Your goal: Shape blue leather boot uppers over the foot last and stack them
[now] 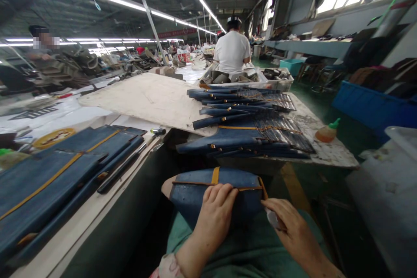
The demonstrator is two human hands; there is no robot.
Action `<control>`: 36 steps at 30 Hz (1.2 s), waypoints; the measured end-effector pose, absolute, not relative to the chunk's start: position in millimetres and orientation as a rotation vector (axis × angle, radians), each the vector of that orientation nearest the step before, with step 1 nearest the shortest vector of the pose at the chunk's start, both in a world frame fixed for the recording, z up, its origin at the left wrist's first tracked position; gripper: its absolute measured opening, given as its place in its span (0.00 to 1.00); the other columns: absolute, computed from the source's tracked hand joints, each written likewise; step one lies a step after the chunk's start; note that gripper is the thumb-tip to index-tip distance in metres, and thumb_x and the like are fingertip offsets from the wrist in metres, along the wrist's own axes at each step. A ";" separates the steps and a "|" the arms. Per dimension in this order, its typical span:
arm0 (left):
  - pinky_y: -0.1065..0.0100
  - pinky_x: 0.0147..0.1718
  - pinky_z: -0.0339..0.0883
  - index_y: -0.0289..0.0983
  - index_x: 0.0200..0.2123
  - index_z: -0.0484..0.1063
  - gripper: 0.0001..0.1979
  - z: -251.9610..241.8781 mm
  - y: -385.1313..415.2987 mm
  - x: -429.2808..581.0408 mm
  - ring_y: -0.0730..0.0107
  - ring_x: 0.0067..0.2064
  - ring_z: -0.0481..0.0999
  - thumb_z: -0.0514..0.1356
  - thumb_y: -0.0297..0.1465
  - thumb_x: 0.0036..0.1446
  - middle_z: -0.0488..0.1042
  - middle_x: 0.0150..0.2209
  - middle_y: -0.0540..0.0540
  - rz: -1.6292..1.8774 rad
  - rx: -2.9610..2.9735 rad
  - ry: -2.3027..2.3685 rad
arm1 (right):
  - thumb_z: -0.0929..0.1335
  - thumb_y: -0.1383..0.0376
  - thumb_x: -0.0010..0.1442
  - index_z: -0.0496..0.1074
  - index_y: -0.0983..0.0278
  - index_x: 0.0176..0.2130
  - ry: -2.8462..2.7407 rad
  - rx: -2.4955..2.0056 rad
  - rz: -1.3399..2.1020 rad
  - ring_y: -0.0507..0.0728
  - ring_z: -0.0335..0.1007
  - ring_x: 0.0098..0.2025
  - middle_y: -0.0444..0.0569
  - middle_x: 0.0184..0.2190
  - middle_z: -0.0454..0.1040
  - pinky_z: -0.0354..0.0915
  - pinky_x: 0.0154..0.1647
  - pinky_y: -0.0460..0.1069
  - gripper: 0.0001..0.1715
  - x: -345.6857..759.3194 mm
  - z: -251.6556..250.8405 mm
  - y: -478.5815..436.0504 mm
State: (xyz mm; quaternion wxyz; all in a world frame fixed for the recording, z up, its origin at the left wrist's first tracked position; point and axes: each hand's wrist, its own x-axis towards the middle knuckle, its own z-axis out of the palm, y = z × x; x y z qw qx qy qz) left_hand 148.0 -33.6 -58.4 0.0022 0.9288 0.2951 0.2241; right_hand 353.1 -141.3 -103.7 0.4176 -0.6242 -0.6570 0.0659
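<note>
A blue leather-like piece [192, 200], folded or curved, rests over my lap. A brown-edged seam runs across it, with a yellow-tan strap [215, 176] crossing that seam and a loose tan strip [263, 187] at its right end. My left hand [216, 208] lies over the middle, fingers curled together onto the seam. At the right end, my right hand [286, 221] is closed around a small tool with a pale, rounded end [273, 219]. Its thumb and forefinger are at the lower end of the tan strip. The tool's working tip is hidden.
Stacked blue pieces [237, 143] lie on the board ahead, beside a glue bottle [327, 131] with a green nozzle. More blue panels [65, 169] and a black rod-like tool [120, 176] occupy the left bench. A person in white [232, 52] sits ahead; blue crate [368, 104] right.
</note>
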 end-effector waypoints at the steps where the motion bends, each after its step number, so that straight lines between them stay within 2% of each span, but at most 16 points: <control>1: 0.59 0.51 0.60 0.40 0.51 0.68 0.18 -57.0 -34.1 151.0 0.63 0.49 0.68 0.49 0.23 0.60 0.72 0.47 0.45 0.694 2.902 0.966 | 0.62 0.72 0.53 0.71 0.58 0.45 -1.624 -1.568 0.180 0.57 0.72 0.45 0.49 0.41 0.75 0.70 0.46 0.51 0.21 352.9 -104.4 -140.5; 4: 0.59 0.51 0.58 0.40 0.48 0.68 0.15 -55.4 -33.7 160.7 0.63 0.48 0.67 0.51 0.24 0.59 0.71 0.45 0.46 0.639 2.911 0.978 | 0.62 0.66 0.56 0.71 0.59 0.44 -1.467 -1.651 0.286 0.58 0.72 0.44 0.50 0.41 0.76 0.69 0.46 0.53 0.16 352.1 -103.3 -130.2; 9: 0.59 0.52 0.56 0.39 0.53 0.65 0.18 -63.8 -29.9 172.1 0.61 0.50 0.65 0.49 0.22 0.60 0.70 0.48 0.45 0.571 2.947 0.903 | 0.62 0.59 0.58 0.69 0.61 0.47 -1.185 -1.702 0.590 0.60 0.70 0.49 0.53 0.46 0.74 0.63 0.54 0.58 0.18 356.7 -97.2 -95.0; 12: 0.59 0.51 0.57 0.37 0.53 0.64 0.19 -66.1 -29.5 178.3 0.60 0.51 0.66 0.49 0.22 0.60 0.70 0.50 0.45 0.481 2.959 0.851 | 0.62 0.57 0.59 0.70 0.63 0.44 -1.148 -1.670 0.646 0.60 0.71 0.48 0.53 0.43 0.75 0.65 0.52 0.56 0.17 365.0 -97.6 -83.1; 14: 0.59 0.51 0.58 0.35 0.54 0.64 0.18 -64.6 -30.9 184.0 0.60 0.50 0.66 0.49 0.23 0.60 0.70 0.50 0.44 0.441 2.973 0.804 | 0.61 0.54 0.60 0.69 0.64 0.45 -1.131 -1.646 0.690 0.59 0.72 0.45 0.55 0.45 0.74 0.69 0.45 0.54 0.21 371.8 -98.2 -83.4; 17: 0.60 0.49 0.61 0.33 0.54 0.63 0.17 -61.7 -35.2 193.9 0.61 0.49 0.66 0.49 0.26 0.62 0.70 0.48 0.43 0.405 2.985 0.775 | 0.58 0.50 0.62 0.63 0.65 0.54 -1.063 -1.634 0.713 0.57 0.74 0.39 0.57 0.45 0.74 0.71 0.38 0.52 0.29 382.0 -97.4 -92.7; 20: 0.59 0.48 0.62 0.34 0.55 0.61 0.17 -62.0 -39.1 202.8 0.62 0.49 0.66 0.49 0.32 0.64 0.70 0.48 0.44 0.414 2.981 0.766 | 0.58 0.48 0.62 0.59 0.63 0.58 -1.099 -1.721 0.629 0.59 0.73 0.44 0.55 0.45 0.73 0.69 0.45 0.54 0.32 387.8 -96.4 -105.8; 23: 0.58 0.46 0.62 0.36 0.55 0.61 0.17 -63.1 -39.4 208.8 0.62 0.49 0.66 0.50 0.33 0.64 0.70 0.47 0.46 0.435 2.980 0.773 | 0.57 0.49 0.63 0.59 0.60 0.60 -1.290 -1.853 0.514 0.60 0.65 0.55 0.53 0.52 0.69 0.63 0.54 0.56 0.31 385.3 -97.1 -115.1; 27: 0.58 0.43 0.63 0.38 0.52 0.64 0.15 -59.9 -36.0 209.1 0.63 0.46 0.68 0.50 0.34 0.64 0.71 0.43 0.47 0.370 2.968 0.773 | 0.56 0.54 0.65 0.63 0.61 0.57 -1.520 -1.917 0.330 0.59 0.68 0.50 0.53 0.47 0.70 0.66 0.50 0.56 0.26 375.5 -91.5 -117.8; 32: 0.60 0.48 0.62 0.38 0.55 0.62 0.16 -58.7 -34.8 194.2 0.64 0.50 0.66 0.49 0.31 0.64 0.70 0.49 0.48 0.434 2.872 0.756 | 0.60 0.61 0.64 0.67 0.60 0.53 -1.714 -1.808 -0.025 0.58 0.66 0.49 0.52 0.46 0.70 0.65 0.51 0.54 0.20 365.3 -68.1 -121.0; 36: 0.59 0.50 0.61 0.35 0.53 0.64 0.16 -60.4 -32.6 182.4 0.61 0.50 0.66 0.50 0.29 0.63 0.71 0.49 0.47 0.485 2.856 0.816 | 0.59 0.66 0.64 0.69 0.60 0.50 -1.801 -1.782 -0.095 0.56 0.68 0.45 0.50 0.43 0.72 0.69 0.45 0.50 0.18 354.1 -65.6 -123.2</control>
